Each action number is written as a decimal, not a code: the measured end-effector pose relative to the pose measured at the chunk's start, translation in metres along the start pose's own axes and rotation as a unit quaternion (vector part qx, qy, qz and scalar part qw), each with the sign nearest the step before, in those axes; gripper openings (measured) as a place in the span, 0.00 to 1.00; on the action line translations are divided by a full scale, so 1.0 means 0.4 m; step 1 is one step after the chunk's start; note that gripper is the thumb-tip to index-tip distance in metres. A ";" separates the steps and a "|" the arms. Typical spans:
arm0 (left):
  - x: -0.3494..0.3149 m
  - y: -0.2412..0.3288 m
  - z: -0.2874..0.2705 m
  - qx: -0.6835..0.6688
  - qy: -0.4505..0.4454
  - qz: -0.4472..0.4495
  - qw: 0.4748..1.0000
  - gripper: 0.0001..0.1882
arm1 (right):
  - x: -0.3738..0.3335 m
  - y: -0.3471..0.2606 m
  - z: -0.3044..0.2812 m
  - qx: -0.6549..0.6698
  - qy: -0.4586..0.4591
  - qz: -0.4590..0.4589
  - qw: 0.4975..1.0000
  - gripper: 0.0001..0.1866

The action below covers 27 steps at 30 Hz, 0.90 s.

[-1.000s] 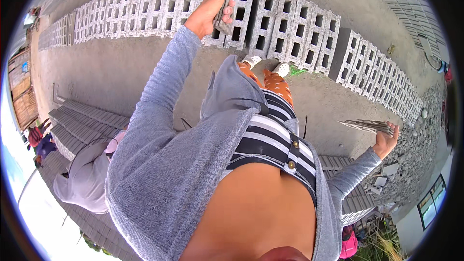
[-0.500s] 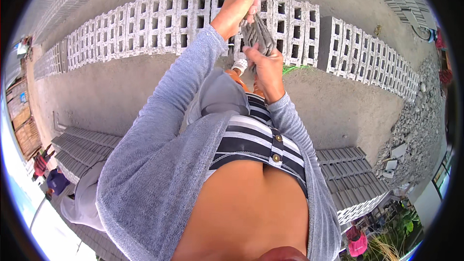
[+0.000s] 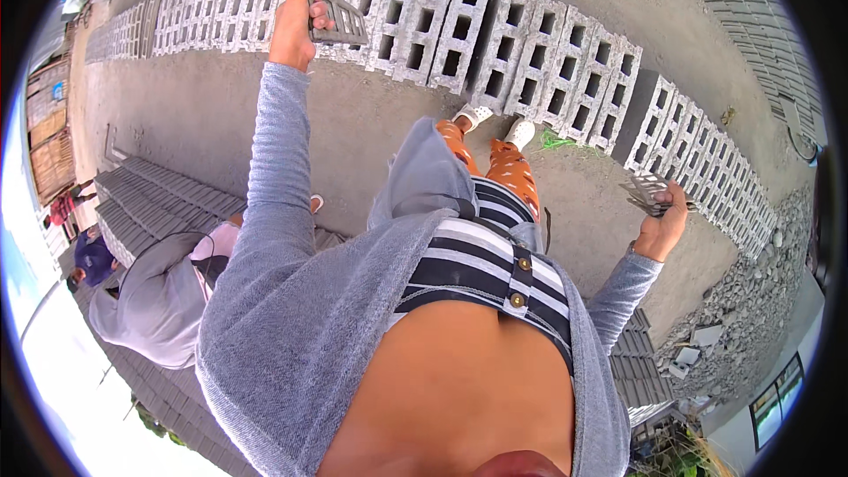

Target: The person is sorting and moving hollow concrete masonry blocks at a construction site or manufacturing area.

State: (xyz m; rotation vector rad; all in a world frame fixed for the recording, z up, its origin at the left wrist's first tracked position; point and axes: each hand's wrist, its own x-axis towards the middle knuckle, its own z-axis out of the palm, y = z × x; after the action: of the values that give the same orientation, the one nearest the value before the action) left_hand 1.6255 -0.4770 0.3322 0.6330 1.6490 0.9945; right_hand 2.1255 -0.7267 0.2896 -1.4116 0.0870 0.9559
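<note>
Out to the front left, my left hand (image 3: 296, 25) is closed around a grey slotted plate (image 3: 344, 18), held above the row of hollow concrete blocks (image 3: 430, 22). My right hand (image 3: 662, 228) is low at the right, its fingers wrapped round a few thin grey slotted plates (image 3: 649, 189) that look stacked. These hang over bare ground near the right part of the block row. Whether the left hand's plate is one piece or several pressed together, I cannot tell.
My white clogs (image 3: 521, 132) stand close to the blocks, beside a tuft of green grass (image 3: 555, 139). Stacked grey blocks (image 3: 168, 199) lie behind at left, near a bent-over person (image 3: 155, 314). Gravel (image 3: 751, 300) spreads at the right. Another block row (image 3: 667, 124) continues there.
My hands were together over the blocks, both on a bundle of grey slotted plates. They have parted, left hand leftward and right hand down to the right, each with plates. My view has shifted.
</note>
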 end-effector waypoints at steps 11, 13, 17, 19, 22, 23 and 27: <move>-0.189 -0.075 0.325 -0.080 -0.144 -0.036 0.986 0.27 | -0.275 0.284 0.404 -0.244 -0.281 -0.120 0.921 0.08; -0.247 -0.059 0.335 -0.098 -0.172 -0.039 0.979 0.27 | -0.276 0.345 0.407 -0.302 -0.377 -0.176 0.857 0.09; -0.293 -0.035 0.145 -0.043 0.016 0.081 0.996 0.26 | -0.141 0.272 0.448 -0.148 -0.428 0.080 0.888 0.08; -0.312 -0.031 0.015 -0.045 0.111 0.068 0.990 0.26 | -0.018 0.265 0.425 -0.004 -0.398 0.255 0.881 0.09; -0.392 -0.029 -0.129 -0.027 0.191 0.077 0.978 0.24 | -0.002 0.191 0.394 -0.091 -0.352 0.276 0.890 0.09; -0.418 -0.035 -0.172 -0.023 0.208 0.079 0.975 0.24 | -0.005 0.184 0.382 -0.102 -0.367 0.274 0.883 0.09; -0.470 -0.090 -0.331 -0.062 0.313 0.049 0.947 0.25 | 0.016 0.157 0.367 -0.190 -0.294 0.157 0.924 0.09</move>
State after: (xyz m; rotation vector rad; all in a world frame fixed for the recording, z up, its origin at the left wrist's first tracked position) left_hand 1.5587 -0.6860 0.4095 0.3259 2.0912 1.4618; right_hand 2.0221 -0.6067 0.2689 -1.4199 -0.3487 1.7022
